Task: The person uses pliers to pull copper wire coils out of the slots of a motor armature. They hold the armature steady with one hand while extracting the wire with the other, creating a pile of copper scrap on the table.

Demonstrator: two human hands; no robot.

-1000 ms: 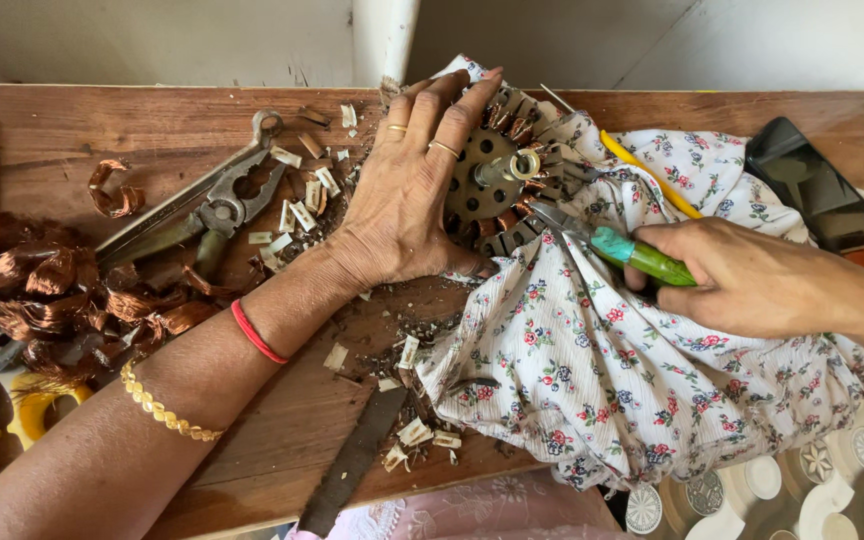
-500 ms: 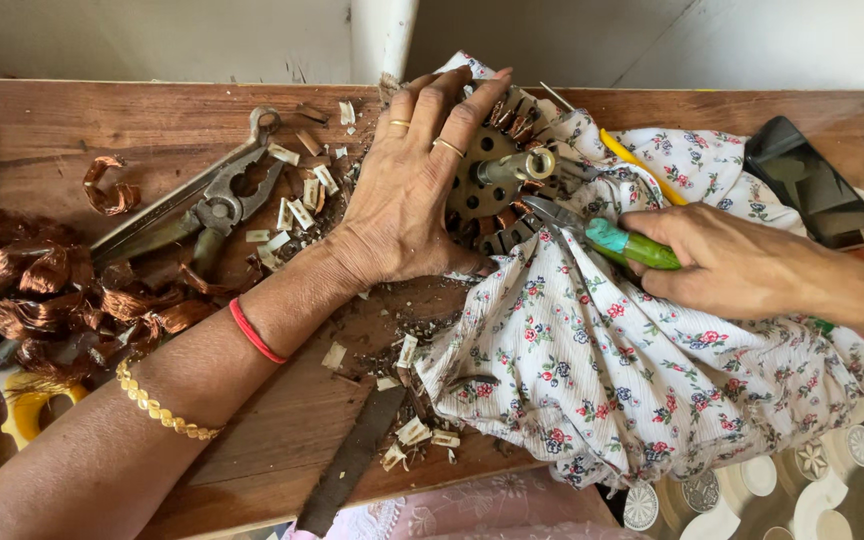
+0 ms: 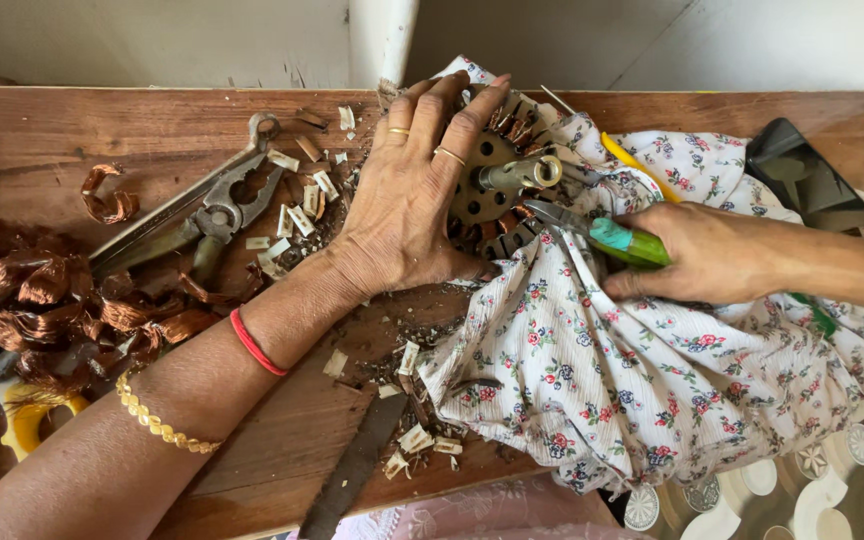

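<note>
My left hand point(image 3: 414, 196) presses flat on a round metal motor core point(image 3: 497, 195) with copper windings and a short shaft, holding it against the wooden board point(image 3: 152, 130). The core rests partly on a white floral cloth point(image 3: 642, 370). My right hand point(image 3: 697, 255) grips green-handled pliers point(image 3: 607, 235) whose metal tips point left into the core's edge below the shaft. Rings are on two left fingers; a red band and a gold bracelet circle that wrist.
Large rusty pliers point(image 3: 207, 215) lie left of the core. A heap of pulled copper wire point(image 3: 52, 300) fills the left edge. Pale insulation scraps point(image 3: 297, 205) litter the board. A dark flat blade point(image 3: 352, 465) lies near the front edge; a black object point(image 3: 802, 180) sits at right.
My right hand has slid the green-handled pliers leftward, bringing their tips in to the core's edge. My left hand has stayed on the core.
</note>
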